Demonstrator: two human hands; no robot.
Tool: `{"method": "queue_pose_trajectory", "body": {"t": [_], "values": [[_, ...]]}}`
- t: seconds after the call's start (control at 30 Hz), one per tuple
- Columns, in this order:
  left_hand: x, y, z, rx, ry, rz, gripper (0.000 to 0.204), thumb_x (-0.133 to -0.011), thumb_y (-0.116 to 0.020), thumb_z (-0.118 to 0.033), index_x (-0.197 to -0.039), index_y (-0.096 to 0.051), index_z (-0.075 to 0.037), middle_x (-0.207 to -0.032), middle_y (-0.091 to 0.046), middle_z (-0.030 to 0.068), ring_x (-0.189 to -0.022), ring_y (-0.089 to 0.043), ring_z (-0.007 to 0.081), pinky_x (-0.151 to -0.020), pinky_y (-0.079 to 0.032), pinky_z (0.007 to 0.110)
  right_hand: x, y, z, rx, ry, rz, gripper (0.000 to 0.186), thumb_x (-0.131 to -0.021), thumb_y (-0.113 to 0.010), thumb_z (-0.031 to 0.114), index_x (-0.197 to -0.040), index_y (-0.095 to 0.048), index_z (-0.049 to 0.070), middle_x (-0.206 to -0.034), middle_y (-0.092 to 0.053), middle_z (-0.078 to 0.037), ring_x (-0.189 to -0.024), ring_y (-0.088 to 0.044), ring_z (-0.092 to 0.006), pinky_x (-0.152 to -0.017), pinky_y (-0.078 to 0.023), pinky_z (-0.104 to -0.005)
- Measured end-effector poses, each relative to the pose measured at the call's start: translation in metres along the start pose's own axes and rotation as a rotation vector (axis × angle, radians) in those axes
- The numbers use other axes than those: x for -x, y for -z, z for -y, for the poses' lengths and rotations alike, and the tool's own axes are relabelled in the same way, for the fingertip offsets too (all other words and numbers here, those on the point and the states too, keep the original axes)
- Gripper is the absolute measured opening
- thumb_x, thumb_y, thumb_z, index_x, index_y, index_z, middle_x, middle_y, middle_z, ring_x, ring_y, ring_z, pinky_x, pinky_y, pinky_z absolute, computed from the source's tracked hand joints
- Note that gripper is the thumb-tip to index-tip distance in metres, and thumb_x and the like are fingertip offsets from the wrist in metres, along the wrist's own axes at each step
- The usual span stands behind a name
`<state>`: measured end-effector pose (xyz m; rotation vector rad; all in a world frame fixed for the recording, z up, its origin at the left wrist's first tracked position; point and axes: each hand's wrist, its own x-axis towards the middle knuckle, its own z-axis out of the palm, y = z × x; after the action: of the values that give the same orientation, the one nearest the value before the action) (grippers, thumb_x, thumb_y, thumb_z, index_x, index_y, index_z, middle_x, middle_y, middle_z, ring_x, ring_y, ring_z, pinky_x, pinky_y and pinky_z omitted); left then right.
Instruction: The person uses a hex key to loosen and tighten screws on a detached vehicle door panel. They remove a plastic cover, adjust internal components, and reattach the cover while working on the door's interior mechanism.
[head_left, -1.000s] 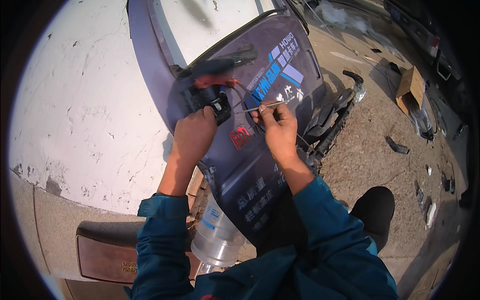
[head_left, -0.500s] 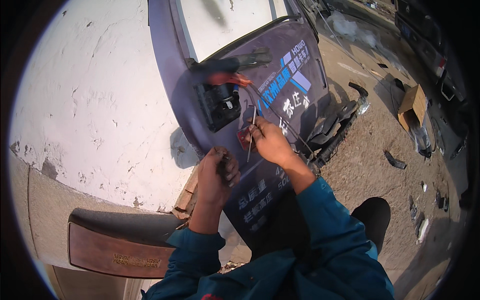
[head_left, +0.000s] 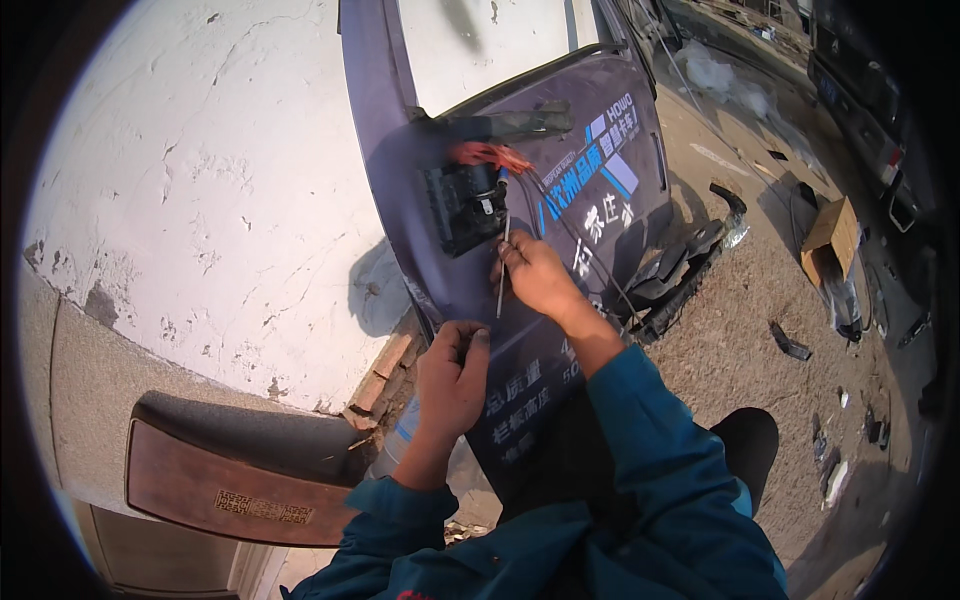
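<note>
Right hand (head_left: 536, 275), fingers clamped on thin metal rod (head_left: 501, 292), had brought its tip beside black housing (head_left: 458, 222), seemingly within working reach; left hand (head_left: 452, 380) curled, fingers' contents unclear.

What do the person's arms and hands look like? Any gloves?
No gloves: the left hand and right hand are bare. The left sleeve and right sleeve are creased, dark blue-green cloth, ending short of the wrists. I see no watch.
</note>
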<state>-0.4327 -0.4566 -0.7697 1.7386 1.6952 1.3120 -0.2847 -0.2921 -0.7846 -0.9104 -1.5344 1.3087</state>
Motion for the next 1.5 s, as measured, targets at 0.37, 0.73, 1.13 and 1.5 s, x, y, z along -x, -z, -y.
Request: {"method": "queue_pose_trajectory", "body": {"t": [0.37,0.73,1.13,1.5], "values": [[-0.047,-0.008,-0.016,-0.91,-0.339,-0.059,0.016,-0.102,-0.069,-0.021,-0.096,-0.059,-0.009,-0.086,-0.071,0.0112,-0.077,-0.077,0.0328,-0.063,-0.061,0.048,0.001,-0.005,0.03,-0.63,-0.284,0.015,0.027,-0.116,-0.052,0.017,-0.125,-0.061,-0.006,-0.098,-0.074,-0.018,-0.087,-0.078,-0.0287,-0.07,-0.067,-0.0386],[-0.114,0.043,-0.059,-1.002,-0.491,-0.07,0.008,-0.096,-0.065,-0.01,-0.09,-0.061,-0.008,-0.085,-0.07,0.0143,-0.077,-0.074,0.0398,-0.066,-0.058,0.051,-0.026,-0.024,0.052,-1.078,-0.351,-0.074,0.029,-0.115,-0.049,0.015,-0.119,-0.064,-0.01,-0.118,-0.075,-0.025,-0.101,-0.079,-0.0336,-0.094,-0.069,-0.0426],[-0.081,0.018,-0.041,-1.231,-0.394,-0.054,0.007,-0.09,-0.07,-0.012,-0.089,-0.064,-0.009,-0.084,-0.073,0.0101,-0.074,-0.079,0.0294,-0.062,-0.063,0.043,-0.018,-0.022,0.032,-0.773,-0.3,0.012,0.028,-0.114,-0.052,0.017,-0.114,-0.062,-0.009,-0.103,-0.078,-0.024,-0.084,-0.08,-0.0335,-0.077,-0.07,-0.0462],[-0.064,-0.013,-0.026,-1.34,-0.353,-0.014,0.006,-0.093,-0.067,-0.012,-0.09,-0.063,-0.008,-0.081,-0.074,0.0113,-0.07,-0.08,0.0275,-0.058,-0.064,0.039,-0.009,-0.019,0.031,-0.388,-0.244,-0.068,0.024,-0.109,-0.06,0.018,-0.112,-0.067,-0.004,-0.086,-0.074,-0.013,-0.073,-0.072,-0.021,-0.059,-0.062,-0.0376]]}}
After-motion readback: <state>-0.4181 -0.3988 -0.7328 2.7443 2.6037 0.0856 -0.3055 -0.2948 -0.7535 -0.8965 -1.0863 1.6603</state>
